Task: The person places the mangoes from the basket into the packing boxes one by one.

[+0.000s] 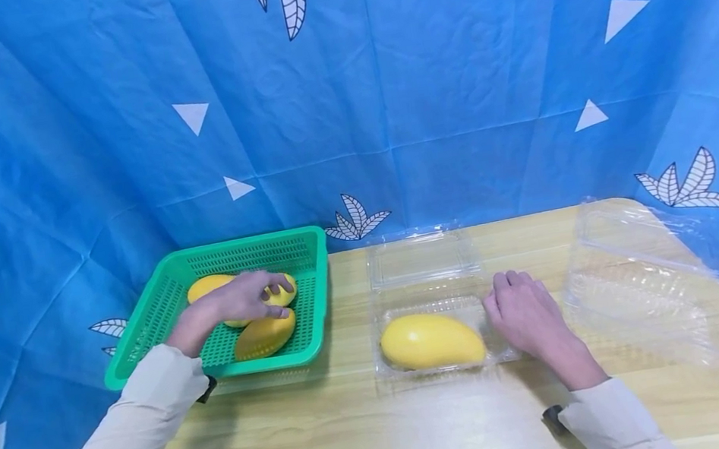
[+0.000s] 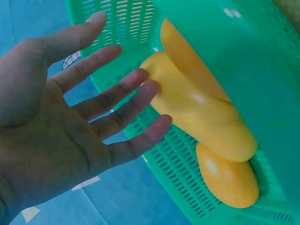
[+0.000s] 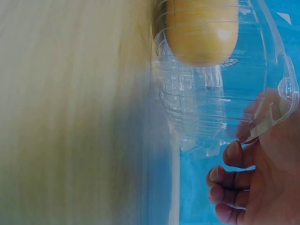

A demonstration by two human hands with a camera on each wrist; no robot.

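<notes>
My left hand point(image 1: 248, 295) hovers over the green basket point(image 1: 322, 291), fingers spread and apart from one another. Below it lie three yellow mangoes: a rear one point(image 1: 205, 285), one point(image 1: 282, 290) partly hidden by the fingers, and a front one point(image 1: 266, 336). In the left wrist view, the open palm point(image 2: 61, 126) has its fingertips right at the middle mango point(image 2: 201, 112). My right hand point(image 1: 529, 310) pinches the right rim of a clear plastic clamshell box point(image 1: 426, 293) between thumb and forefinger. Inside that box's front half lies another mango point(image 1: 431, 341); its lid lies folded back.
More clear plastic boxes point(image 1: 645, 292) lie at the right side of the wooden table point(image 1: 444, 435). A blue patterned cloth point(image 1: 449, 74) hangs behind the table and on both sides. The basket stands at the left back edge.
</notes>
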